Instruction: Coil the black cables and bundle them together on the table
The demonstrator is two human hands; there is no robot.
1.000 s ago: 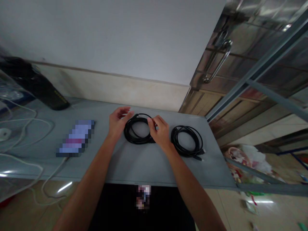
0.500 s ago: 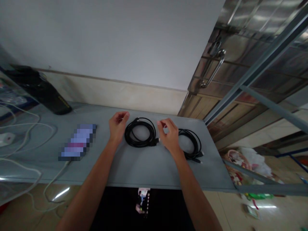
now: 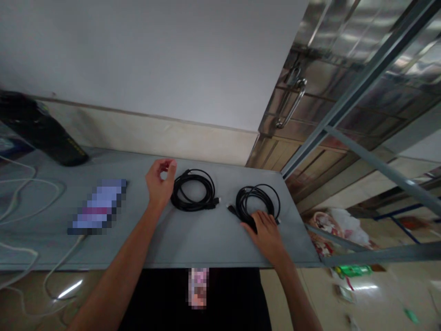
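Two coiled black cables lie on a grey table (image 3: 200, 239). My left hand (image 3: 159, 184) hovers just left of the left coil (image 3: 193, 195), fingers loosely curled, thumb and forefinger near each other with nothing in them. My right hand (image 3: 265, 232) rests on the near edge of the right coil (image 3: 257, 202), fingers laid over the cable; whether they grip it I cannot make out. A plug end of the right coil sticks out to its left.
A blurred flat object (image 3: 96, 207) lies on the table's left part. White cables (image 3: 20, 202) loop at the far left, beside a black case (image 3: 41, 133) against the wall. A metal door with a handle (image 3: 289, 103) stands right of the table.
My right hand left the left coil, moved right and came down on the near side of the right coil. My left hand drew slightly away from the left coil.
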